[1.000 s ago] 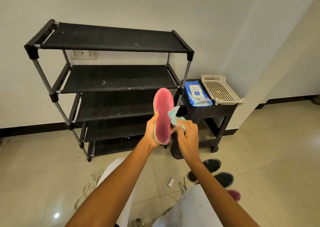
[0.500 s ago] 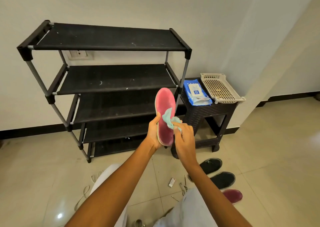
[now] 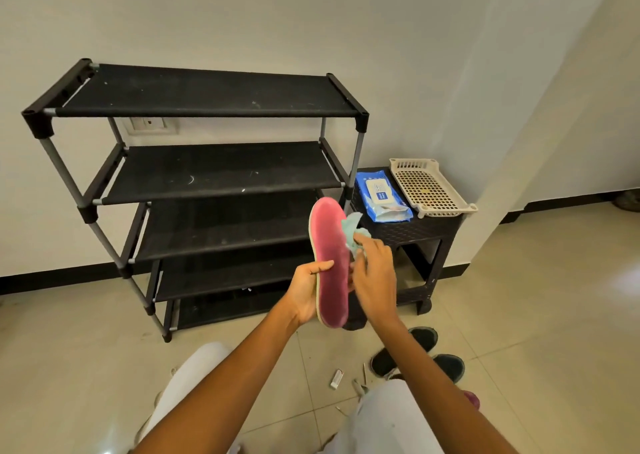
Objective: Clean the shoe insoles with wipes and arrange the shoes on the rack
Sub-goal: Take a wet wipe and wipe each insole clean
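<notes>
Insole: we hold the pink insole [image 3: 330,263] upright in front of the rack [image 3: 207,173], toe end up, its pink face turned toward us.
Left hand: our left hand [image 3: 308,289] grips the insole low on its left edge, thumb laid over the rim, fingers wrapped behind.
Right hand: our right hand [image 3: 374,277] pinches a crumpled pale green wipe [image 3: 351,230] against the insole's right edge, near the middle.
Change: half a second ago the wipe lay across the pink face; now it sits off to the right edge and higher, so we judge one stroke across the surface is finished.
Meaning: we take this as mid-cleaning; the pink face looks patchy and darker toward the heel, so more passes seem likely.
Shoes: two black shoes [image 3: 415,353] lie on the floor by our right knee, with a pink one [image 3: 471,398] partly hidden behind the arm.
Rack: every shelf we see carries no shoes, so arranging is not yet begun.
Supplies: the blue wipe pack [image 3: 381,195] lies on the dark stool [image 3: 415,235] beside a cream basket [image 3: 429,188].
</notes>
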`<state>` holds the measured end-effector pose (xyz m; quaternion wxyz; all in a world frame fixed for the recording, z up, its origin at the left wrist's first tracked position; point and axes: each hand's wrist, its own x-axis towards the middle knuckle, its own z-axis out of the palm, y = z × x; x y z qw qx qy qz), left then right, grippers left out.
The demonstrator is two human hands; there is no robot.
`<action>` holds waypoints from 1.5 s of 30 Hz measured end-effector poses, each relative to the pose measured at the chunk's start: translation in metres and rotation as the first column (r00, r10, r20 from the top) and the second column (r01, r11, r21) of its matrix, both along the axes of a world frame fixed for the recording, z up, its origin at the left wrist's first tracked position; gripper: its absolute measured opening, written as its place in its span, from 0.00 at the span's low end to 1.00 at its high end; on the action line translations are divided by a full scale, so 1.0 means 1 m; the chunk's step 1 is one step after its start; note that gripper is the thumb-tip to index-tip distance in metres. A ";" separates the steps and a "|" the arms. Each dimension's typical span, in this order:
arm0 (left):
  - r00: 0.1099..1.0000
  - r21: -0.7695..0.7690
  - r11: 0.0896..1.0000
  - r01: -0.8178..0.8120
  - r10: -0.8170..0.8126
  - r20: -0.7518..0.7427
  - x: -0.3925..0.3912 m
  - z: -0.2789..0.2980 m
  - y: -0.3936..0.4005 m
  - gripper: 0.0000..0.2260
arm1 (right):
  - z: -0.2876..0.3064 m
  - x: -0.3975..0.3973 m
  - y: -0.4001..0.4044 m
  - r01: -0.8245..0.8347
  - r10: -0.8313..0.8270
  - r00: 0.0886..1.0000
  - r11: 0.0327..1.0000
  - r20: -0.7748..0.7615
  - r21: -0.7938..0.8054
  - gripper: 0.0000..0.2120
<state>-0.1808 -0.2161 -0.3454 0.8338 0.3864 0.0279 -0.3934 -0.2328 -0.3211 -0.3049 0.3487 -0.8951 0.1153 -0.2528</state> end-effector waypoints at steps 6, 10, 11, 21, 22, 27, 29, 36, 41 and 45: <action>0.993 -0.112 0.989 -0.093 0.083 -0.088 0.010 -0.001 -0.006 0.22 | -0.023 0.002 0.013 -0.162 0.128 0.971 0.974 -0.204 -0.160 0.19; 0.989 -0.077 0.995 -0.071 0.060 -0.132 0.012 -0.010 -0.004 0.26 | -0.028 -0.030 0.015 -0.270 0.257 0.962 0.950 -0.098 -0.156 0.24; 0.988 -0.068 0.995 -0.072 0.062 -0.143 0.011 -0.010 -0.004 0.26 | -0.027 -0.033 0.011 -0.298 0.285 0.954 0.941 -0.099 -0.159 0.22; 0.997 -0.060 0.998 -0.027 0.023 -0.070 0.010 -0.004 -0.019 0.23 | -0.019 -0.001 -0.014 -0.228 0.192 0.966 0.950 -0.175 -0.214 0.16; 0.996 -0.066 0.997 -0.032 0.027 -0.082 0.014 -0.004 -0.018 0.25 | -0.022 -0.008 -0.009 -0.248 0.219 0.964 0.946 -0.153 -0.207 0.16; 0.992 -0.032 0.996 -0.086 0.082 -0.098 0.022 -0.015 -0.017 0.24 | -0.028 -0.040 -0.007 -0.424 0.408 0.903 0.898 -0.138 -0.119 0.21; 0.994 0.007 0.999 -0.048 0.048 -0.096 0.020 -0.020 -0.021 0.25 | -0.027 -0.035 -0.020 -0.315 0.308 0.947 0.947 -0.095 -0.065 0.19; 0.995 0.105 0.994 0.006 0.005 -0.103 0.018 -0.033 -0.056 0.27 | -0.038 -0.018 -0.037 -0.207 0.190 0.953 0.977 -0.235 -0.049 0.14; 0.986 0.106 0.994 0.029 -0.011 -0.167 0.022 -0.056 -0.086 0.25 | -0.070 -0.044 -0.058 -0.174 0.185 0.948 0.983 -0.259 0.064 0.07; 0.978 0.225 0.961 0.161 -0.126 -0.164 0.015 -0.079 -0.114 0.26 | -0.092 -0.041 -0.094 0.171 -0.092 0.973 0.901 -0.210 0.398 0.10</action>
